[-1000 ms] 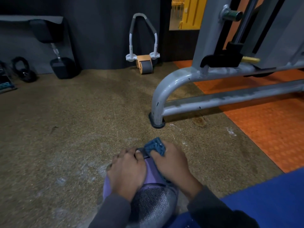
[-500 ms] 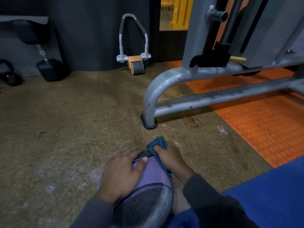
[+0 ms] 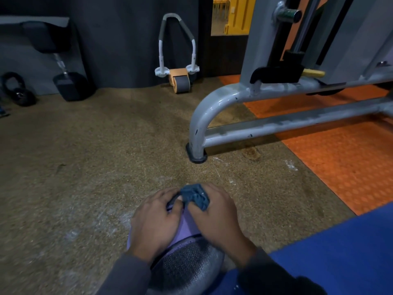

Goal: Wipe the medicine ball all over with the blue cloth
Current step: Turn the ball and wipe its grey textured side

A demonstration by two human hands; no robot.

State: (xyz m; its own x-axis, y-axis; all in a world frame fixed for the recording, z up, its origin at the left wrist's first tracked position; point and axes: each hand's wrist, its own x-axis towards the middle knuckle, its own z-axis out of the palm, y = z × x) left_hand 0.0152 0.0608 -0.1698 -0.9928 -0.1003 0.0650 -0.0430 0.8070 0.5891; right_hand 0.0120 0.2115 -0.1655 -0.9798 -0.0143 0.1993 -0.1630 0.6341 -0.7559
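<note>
The medicine ball (image 3: pixel 188 258), purple with a grey textured panel, sits on the floor at the bottom centre. My left hand (image 3: pixel 156 222) lies over its left upper side, fingers curved on the surface. My right hand (image 3: pixel 217 216) grips the bunched blue cloth (image 3: pixel 196 196) and holds it against the ball's far top edge. Most of the ball's far side is hidden behind both hands.
A grey machine frame (image 3: pixel 202 116) plants its foot on the brown floor just beyond the ball. Orange matting (image 3: pixel 340 158) lies to the right, a blue mat (image 3: pixel 331 248) at the bottom right. An ab roller (image 3: pixel 179 80), a dumbbell (image 3: pixel 71 86) and a kettlebell (image 3: pixel 18 92) stand by the back wall.
My right hand with the cloth has shifted left across the top of the ball toward my left hand. My left hand's fingers have curled in closer to the cloth.
</note>
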